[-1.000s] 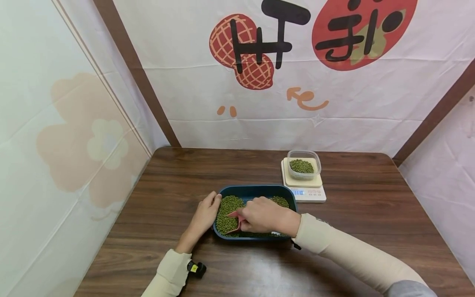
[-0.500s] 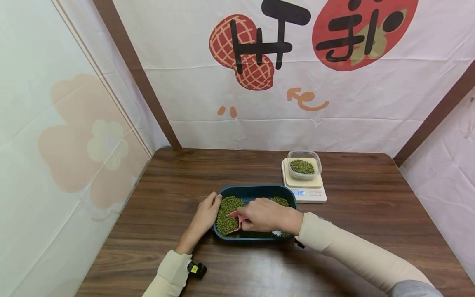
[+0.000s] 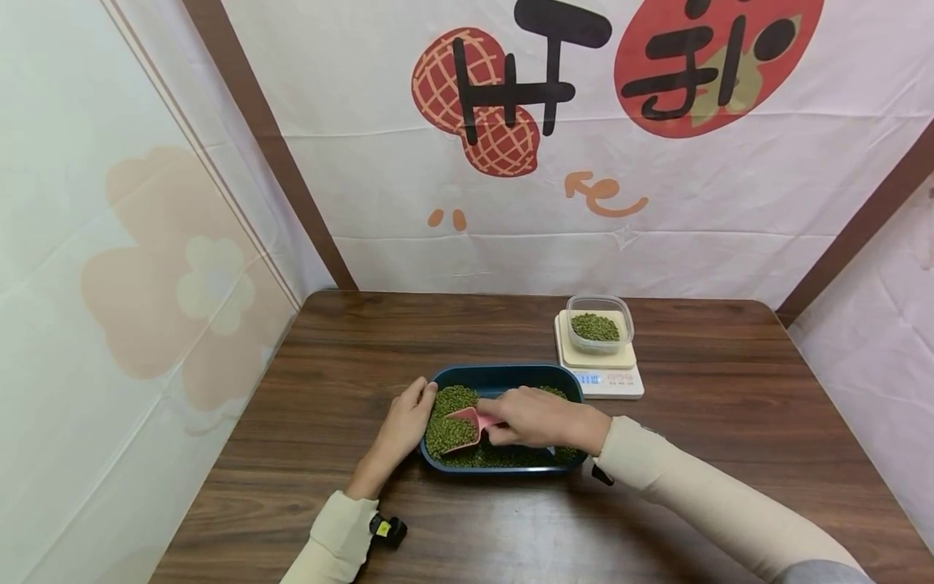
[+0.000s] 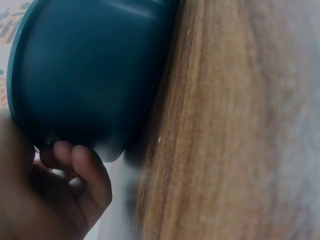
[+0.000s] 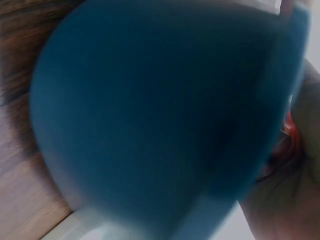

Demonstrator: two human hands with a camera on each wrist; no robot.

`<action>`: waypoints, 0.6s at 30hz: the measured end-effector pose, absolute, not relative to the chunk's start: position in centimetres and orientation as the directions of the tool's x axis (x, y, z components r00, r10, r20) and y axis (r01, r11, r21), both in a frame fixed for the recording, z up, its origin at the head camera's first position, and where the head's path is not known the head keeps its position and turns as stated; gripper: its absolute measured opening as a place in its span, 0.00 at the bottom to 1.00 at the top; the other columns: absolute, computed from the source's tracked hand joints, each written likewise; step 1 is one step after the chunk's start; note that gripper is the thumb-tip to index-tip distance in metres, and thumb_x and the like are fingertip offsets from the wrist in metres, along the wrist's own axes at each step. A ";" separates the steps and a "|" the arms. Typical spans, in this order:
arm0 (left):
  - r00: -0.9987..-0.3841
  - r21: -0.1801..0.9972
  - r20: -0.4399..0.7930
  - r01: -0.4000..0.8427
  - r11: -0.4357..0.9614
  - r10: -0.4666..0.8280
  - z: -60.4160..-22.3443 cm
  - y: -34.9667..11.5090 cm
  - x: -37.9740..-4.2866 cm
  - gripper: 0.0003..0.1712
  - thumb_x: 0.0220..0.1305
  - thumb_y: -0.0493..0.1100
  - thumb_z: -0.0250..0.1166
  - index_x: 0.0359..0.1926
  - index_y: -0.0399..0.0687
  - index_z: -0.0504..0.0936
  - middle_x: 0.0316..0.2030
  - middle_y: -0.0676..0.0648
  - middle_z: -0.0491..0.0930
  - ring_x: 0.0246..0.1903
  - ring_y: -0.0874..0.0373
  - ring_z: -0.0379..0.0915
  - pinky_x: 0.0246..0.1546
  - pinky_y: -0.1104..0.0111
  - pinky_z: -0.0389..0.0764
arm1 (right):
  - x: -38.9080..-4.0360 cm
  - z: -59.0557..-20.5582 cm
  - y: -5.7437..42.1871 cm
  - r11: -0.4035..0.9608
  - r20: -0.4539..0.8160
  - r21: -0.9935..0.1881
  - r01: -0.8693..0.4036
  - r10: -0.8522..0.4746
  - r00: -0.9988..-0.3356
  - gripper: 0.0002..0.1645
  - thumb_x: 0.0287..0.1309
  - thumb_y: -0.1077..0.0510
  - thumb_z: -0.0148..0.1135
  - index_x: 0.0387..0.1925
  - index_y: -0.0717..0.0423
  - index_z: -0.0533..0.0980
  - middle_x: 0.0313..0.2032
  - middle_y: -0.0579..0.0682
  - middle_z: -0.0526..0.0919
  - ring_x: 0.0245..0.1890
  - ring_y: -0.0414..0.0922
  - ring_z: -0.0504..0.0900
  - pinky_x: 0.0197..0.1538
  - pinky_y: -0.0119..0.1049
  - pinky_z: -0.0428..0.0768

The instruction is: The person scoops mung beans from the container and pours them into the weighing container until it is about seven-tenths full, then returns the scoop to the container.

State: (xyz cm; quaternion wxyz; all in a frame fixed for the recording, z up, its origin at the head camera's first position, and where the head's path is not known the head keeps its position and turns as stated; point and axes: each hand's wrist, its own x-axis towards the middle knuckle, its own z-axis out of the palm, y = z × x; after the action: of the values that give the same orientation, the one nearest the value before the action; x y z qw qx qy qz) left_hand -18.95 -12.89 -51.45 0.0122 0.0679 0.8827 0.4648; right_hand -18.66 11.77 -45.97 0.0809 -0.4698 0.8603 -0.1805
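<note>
A dark blue tub [image 3: 503, 470] of green mung beans [image 3: 454, 399] stands on the table. My right hand [image 3: 536, 418] grips the handle of a pink scoop [image 3: 477, 420] inside the tub; mung beans fill the scoop's bowl, which faces left. My left hand [image 3: 403, 418] holds the tub's left end, thumb by the rim. In the left wrist view, curled fingers [image 4: 92, 175] lie against the tub's outer wall [image 4: 90, 75]. The tub's wall [image 5: 150, 110] fills most of the right wrist view, with only part of the right hand [image 5: 280, 195] showing beyond it.
Behind the tub, at its right, a white kitchen scale [image 3: 620, 384] carries a clear plastic container [image 3: 600, 349] with some mung beans in it. The wooden table [image 3: 394, 332] meets a printed cloth [image 3: 511, 259] at the back and cloth walls at both sides.
My right hand has drawn the scoop slightly to the right and tilted it up, so its load of mung beans now shows. The left hand keeps its hold on the tub.
</note>
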 end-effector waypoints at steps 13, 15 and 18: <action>-0.992 0.805 0.048 0.105 0.584 0.112 -51.5 -12.8 -19.0 0.23 0.78 0.55 0.43 0.27 0.47 0.62 0.19 0.46 0.60 0.16 0.52 0.54 0.18 0.67 0.59 | -19.1 -46.3 13.2 0.495 0.085 -0.385 -0.779 -0.821 -0.564 0.05 0.60 0.55 0.55 0.32 0.44 0.66 0.18 0.39 0.58 0.16 0.35 0.55 0.20 0.27 0.53; -0.992 0.805 0.046 0.104 0.584 0.114 -51.4 -12.8 -19.0 0.23 0.78 0.55 0.43 0.28 0.47 0.62 0.19 0.46 0.60 0.16 0.52 0.54 0.18 0.67 0.59 | -19.1 -46.3 13.5 0.496 0.088 -0.386 -0.777 -0.819 -0.567 0.05 0.60 0.55 0.54 0.32 0.44 0.67 0.18 0.38 0.58 0.16 0.35 0.55 0.20 0.27 0.53; -0.993 0.803 0.044 0.103 0.587 0.113 -51.4 -12.8 -19.0 0.22 0.78 0.54 0.43 0.28 0.46 0.62 0.19 0.45 0.60 0.17 0.52 0.54 0.18 0.67 0.59 | -19.1 -46.4 13.9 0.500 0.099 -0.379 -0.778 -0.814 -0.572 0.05 0.60 0.56 0.54 0.32 0.44 0.66 0.18 0.38 0.57 0.16 0.35 0.54 0.21 0.28 0.52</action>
State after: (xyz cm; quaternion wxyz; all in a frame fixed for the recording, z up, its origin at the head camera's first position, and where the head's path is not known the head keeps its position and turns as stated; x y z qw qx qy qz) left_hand -18.97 -12.77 -51.42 0.0059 0.0607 0.8909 0.4501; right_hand -19.09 13.90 -46.41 0.0461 -0.4604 0.8649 -0.1944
